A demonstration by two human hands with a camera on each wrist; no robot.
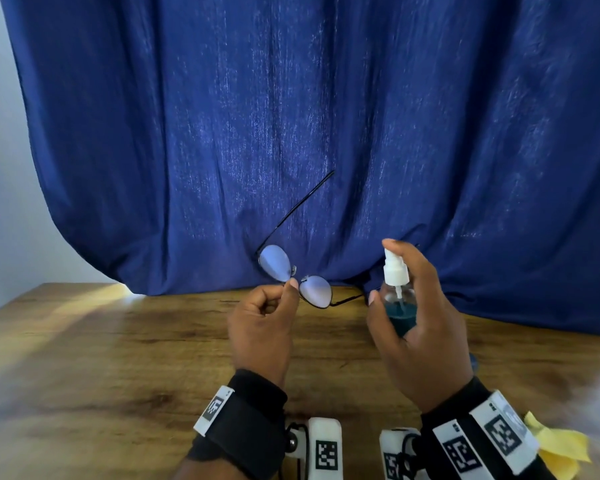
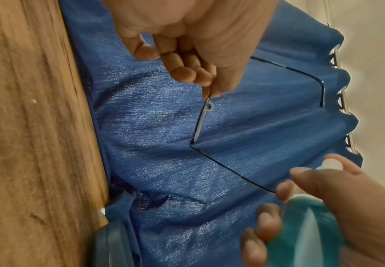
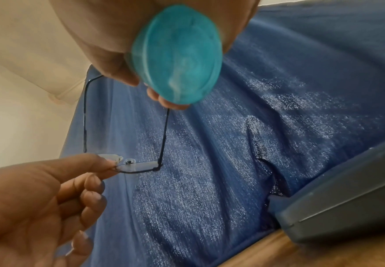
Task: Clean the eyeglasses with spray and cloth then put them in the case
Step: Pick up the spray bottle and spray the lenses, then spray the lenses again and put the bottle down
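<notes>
While the left grip (image 1: 262, 323) pinches the eyeglasses (image 1: 293, 275), the right grip (image 1: 418, 320) clasps the spray bottle (image 1: 399, 299) beside them.

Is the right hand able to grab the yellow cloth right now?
Probably not yet. The right hand is wrapped round the spray bottle, index finger on the pump. The yellow cloth lies uncovered on the table beside that wrist, so it looks easy once the bottle is put down.

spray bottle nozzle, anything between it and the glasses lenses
Nothing visible. The right hand holds the spray bottle beside the eyeglasses, which the left hand pinches at the bridge, with open air between them.
</notes>
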